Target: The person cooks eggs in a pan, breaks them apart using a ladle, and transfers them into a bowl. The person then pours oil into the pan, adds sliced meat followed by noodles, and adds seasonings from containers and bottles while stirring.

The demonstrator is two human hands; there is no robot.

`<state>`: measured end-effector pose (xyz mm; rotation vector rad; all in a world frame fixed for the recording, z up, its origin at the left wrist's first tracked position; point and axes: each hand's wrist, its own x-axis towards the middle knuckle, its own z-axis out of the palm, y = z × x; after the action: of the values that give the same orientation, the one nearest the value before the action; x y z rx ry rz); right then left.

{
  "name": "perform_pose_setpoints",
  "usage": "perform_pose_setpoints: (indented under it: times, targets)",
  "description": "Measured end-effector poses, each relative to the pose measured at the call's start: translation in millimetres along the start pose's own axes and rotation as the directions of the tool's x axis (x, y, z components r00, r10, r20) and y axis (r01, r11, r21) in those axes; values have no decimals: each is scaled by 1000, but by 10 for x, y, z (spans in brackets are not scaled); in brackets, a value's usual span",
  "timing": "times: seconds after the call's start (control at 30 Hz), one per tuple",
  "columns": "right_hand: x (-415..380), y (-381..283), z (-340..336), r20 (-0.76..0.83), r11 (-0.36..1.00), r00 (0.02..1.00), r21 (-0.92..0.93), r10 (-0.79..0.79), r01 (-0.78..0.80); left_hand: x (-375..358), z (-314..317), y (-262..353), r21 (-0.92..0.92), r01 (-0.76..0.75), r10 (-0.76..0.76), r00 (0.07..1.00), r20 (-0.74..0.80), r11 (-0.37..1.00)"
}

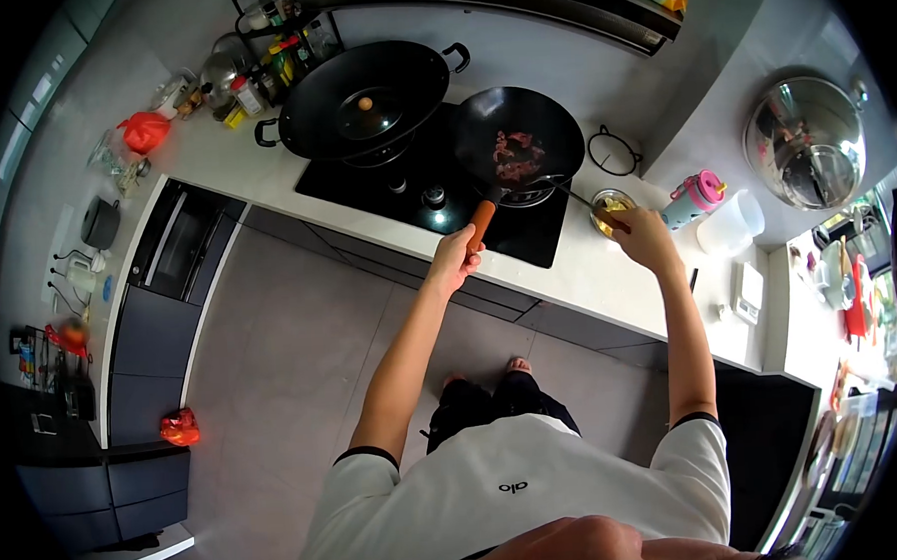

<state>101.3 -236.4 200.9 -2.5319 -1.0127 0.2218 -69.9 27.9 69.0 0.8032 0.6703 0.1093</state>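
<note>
My left hand [455, 260] is wrapped round the orange-brown handle [481, 225] of a dark wok-shaped frying pan [551, 115] on the hob. Reddish pieces of what looks like meat [516, 157] lie in the pan. My right hand [644, 237] grips a long-handled spatula [582, 200], whose far end reaches the pan's near right rim; its tip is hard to make out. Just beyond that hand stands a small bowl [598, 225] with yellow pieces [613, 205] in it, partly hidden by the hand and tool.
A large two-handled wok [306, 106] with a glass lid [369, 111] sits on the left of the black hob [365, 191]. Right of the pan are a wire ring [614, 151], a pink-topped bottle [693, 199], a translucent tub [731, 224] and a white scale [747, 292]. The range hood [517, 7] hangs above.
</note>
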Motion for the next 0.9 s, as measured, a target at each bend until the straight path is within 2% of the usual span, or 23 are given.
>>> perform_pose_setpoints:
  times: [0.07,0.13,0.23,0.33,0.37,0.4,0.5,0.53,0.63,0.67,0.73,0.8,0.83,0.9]
  targets:
    - [203,70,335,-42,1000,999,3,-10,10,-6,12,3,18,-1,1,1000,-4,1000]
    - [440,-89,571,-54,995,993,-1,104,-104,-17,22,-4,27,-1,1,1000,-7,1000]
    - [814,47,837,-187,988,979,146,81,-54,-39,28,19,20,5,-5,1000,-6,1000]
    - [1002,31,958,-336,986,939,166,70,-14,-22,25,17,30,-5,5,1000,-3,1000]
    - [1031,10,1041,-267,969,950,226,160,-100,-23,25,8,36,-15,15,1000,0,999]
    - [1044,50,1185,-249,966,953,229,175,-118,-25,28,4,33,-5,5,1000,-6,999]
    - [731,-100,1061,-132,978,985,190,111,-85,-26,17,11,11,6,-6,1000,-14,1000]
    - [627,-58,957,-154,990,988,142,28,-6,-18,12,7,5,-2,2,1000,-9,1000]
    - [259,42,489,-120,990,993,140,-3,20,-5,-5,-25,-3,-3,3,1000,12,1000]
    - [141,42,269,-66,992,996,108,-54,61,-6,-8,-20,-6,-1,1,1000,21,1000]
    - [-18,34,59,-5,987,999,158,-35,35,11,-27,-12,-12,-2,3,1000,23,1000]
    - [19,-27,132,56,980,998,197,-22,11,24,-25,-24,-10,1,-1,1000,19,1000]
    - [114,-4,336,22,969,1000,246,-2,-4,27,-16,-27,-6,-1,1,1000,17,1000]
    - [371,-174,647,3,975,997,206,79,-78,15,-15,-25,2,-9,9,1000,9,1000]
